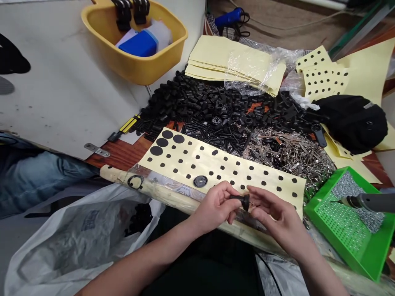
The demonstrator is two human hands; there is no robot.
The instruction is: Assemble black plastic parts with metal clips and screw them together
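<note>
Both hands are holding a small black part (243, 200) at the near edge of the dotted yellow sheet (203, 164).
Left of the sheet, a white plastic bag (77, 234) is lying open. The left hand (216, 205) is pinching the part's stem, grip clenched on it. The right hand (274, 213) is gripping the part's wider end with its fingertips. Right of the sheet, a green tray (342, 226) is sitting on the tabletop.

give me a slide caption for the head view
Left hand and right hand hold a small black part near a dotted yellow sheet.
</note>
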